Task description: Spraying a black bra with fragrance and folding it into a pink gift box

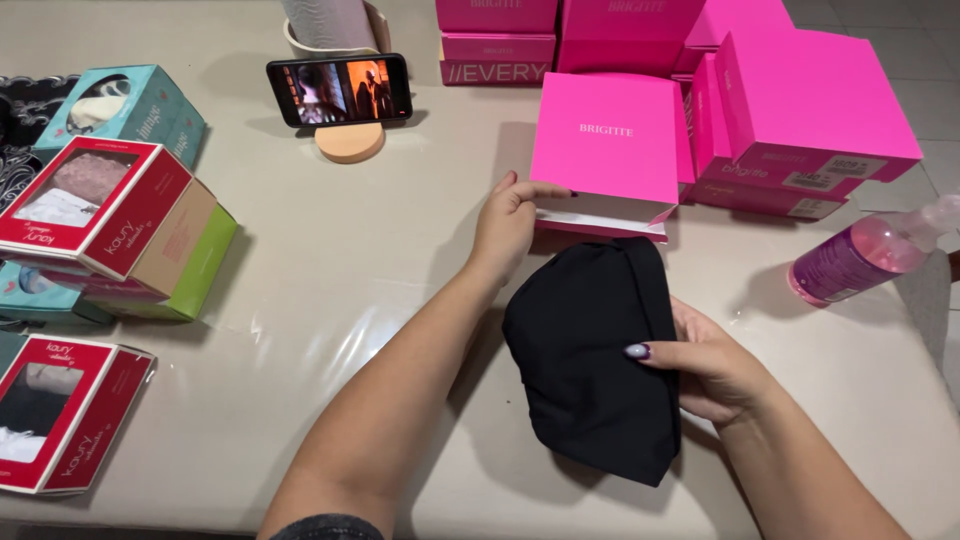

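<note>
Black folded garment [592, 360] poised at the mouth of a pink box [607, 150].
Right hand [712, 368] has its grip pinched on the fabric above the tabletop [330, 290]; left hand [507, 222] steadies the box's open flap, fingers seemingly loose so the opening stays wide.

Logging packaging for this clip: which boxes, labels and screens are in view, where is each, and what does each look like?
Open pink box: table centre, flat, left hand at its open flap.
Pink box stack: far right, white stickers on the ends.
Red window boxes: left edge, stacked with teal and green ones.
Phone: far centre, lit screen, on a round stand.
Pink spray bottle: right, lying down.
Right hand holds black fabric.
</note>
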